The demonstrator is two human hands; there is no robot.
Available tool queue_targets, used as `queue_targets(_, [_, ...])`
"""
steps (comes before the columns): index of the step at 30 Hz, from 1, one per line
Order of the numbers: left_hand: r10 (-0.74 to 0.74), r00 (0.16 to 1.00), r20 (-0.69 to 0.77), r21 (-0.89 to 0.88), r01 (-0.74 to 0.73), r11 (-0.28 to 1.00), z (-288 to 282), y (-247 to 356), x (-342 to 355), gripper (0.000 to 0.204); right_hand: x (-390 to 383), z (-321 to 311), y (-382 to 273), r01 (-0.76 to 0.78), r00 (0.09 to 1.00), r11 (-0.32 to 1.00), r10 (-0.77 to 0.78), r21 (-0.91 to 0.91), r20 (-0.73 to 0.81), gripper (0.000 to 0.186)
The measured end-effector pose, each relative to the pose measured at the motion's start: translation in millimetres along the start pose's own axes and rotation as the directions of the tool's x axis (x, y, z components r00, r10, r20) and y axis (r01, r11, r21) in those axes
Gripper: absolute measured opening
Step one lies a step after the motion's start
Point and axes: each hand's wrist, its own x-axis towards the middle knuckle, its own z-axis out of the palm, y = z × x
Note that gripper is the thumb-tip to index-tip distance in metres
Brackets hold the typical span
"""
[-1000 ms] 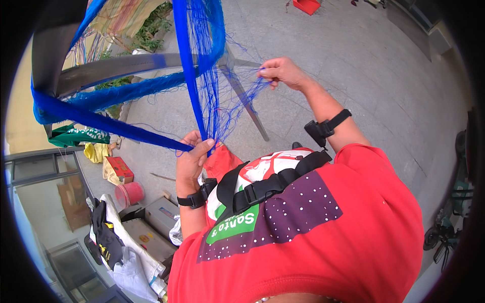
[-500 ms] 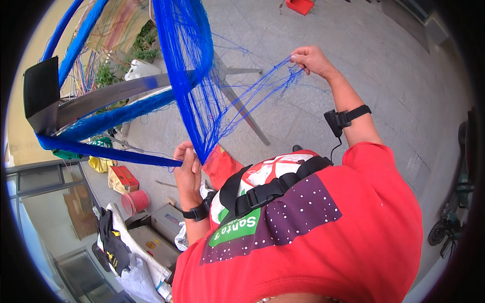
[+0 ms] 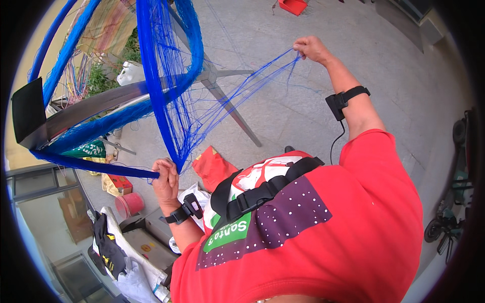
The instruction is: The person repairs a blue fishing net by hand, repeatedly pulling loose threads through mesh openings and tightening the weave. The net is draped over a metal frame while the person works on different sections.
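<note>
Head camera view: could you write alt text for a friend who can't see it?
A person in a red shirt grips blue thread with the left hand while the right hand holds fine strands stretched out to the right. The thread hangs on a metal frame above a grey floor.

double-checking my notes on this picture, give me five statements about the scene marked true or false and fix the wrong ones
1. The left hand holds gathered blue yarn. True.
2. The right hand is empty. False: the right hand pinches thin blue strands.
3. A black strap is worn on the left forearm and on the right forearm. True.
4. The reddish bucket stands to the person's right. False: the bucket is on the left side.
5. The person wears a red shirt. True.
</note>
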Motion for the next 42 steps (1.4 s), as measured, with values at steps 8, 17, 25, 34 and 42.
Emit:
queue_targets(8, [0.031, 0.997, -0.075, 0.047, -0.028, 0.999, -27.6, 15.0, 2.4, 0.032, 1.9, -91.2, 5.8, -0.068, 0.953, 0.792, -0.129, -0.607, -0.274, 0.02])
queue_targets(17, [0.055, 0.989, -0.135, 0.091, -0.043, 0.995, -33.3, 13.9, 11.5, 0.034, -12.0, -172.8, 52.1, -0.389, 0.858, 0.528, -0.091, -0.755, -0.505, 0.019])
queue_targets(25, [0.046, 0.979, -0.201, 0.129, -0.02, 0.991, -3.5, 3.6, 3.2, 0.038, -42.1, -199.3, 91.1, -0.654, 0.658, 0.711, 0.367, -0.258, -0.657, 0.034])
queue_targets(34, [-0.167, 0.981, -0.097, 0.053, 0.173, 0.984, 29.0, -16.0, 8.6, 0.012, -50.4, 18.5, -19.0, 0.15, 0.988, 0.986, -0.152, -0.07, -0.019, 0.023])
queue_targets(42, [-0.166, 0.982, 0.087, 0.027, 0.164, 0.986, 56.0, -24.4, 39.5, 0.008, -107.1, 126.1, -286.1, 0.641, 0.627, 0.724, -0.686, 0.256, 0.369, 0.054])
